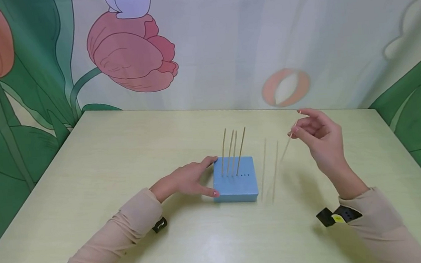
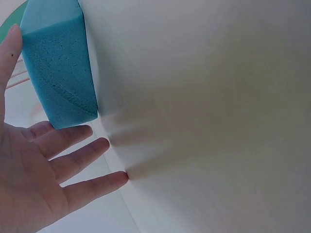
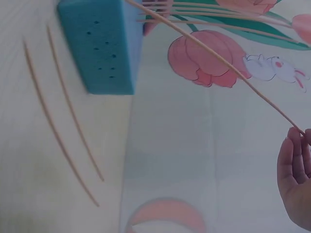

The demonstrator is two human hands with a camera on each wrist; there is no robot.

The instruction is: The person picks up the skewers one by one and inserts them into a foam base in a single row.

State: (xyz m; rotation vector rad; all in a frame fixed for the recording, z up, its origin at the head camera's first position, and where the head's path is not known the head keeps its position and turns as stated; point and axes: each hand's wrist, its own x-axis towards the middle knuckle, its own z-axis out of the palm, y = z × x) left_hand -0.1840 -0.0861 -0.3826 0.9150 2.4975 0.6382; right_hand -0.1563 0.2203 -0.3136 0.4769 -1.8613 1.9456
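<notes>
Blue foam block (image 1: 235, 180), standing near the middle of the tabletop (image 1: 122, 156), is being steadied by the left hand (image 1: 188, 179), whose straight fingers are being pressed against its left side. Four wooden sticks (image 1: 234, 150) are being held upright in its top. A fifth stick (image 1: 288, 143) is being pinched at its upper end by the raised right hand (image 1: 318, 136). Two loose sticks (image 1: 270, 170) are lying just right of the block.

Blue foam block (image 1: 235, 183), tan sticks (image 1: 234, 150), pale yellow-green table (image 1: 122, 156), tulip-patterned backdrop (image 1: 132, 54).
</notes>
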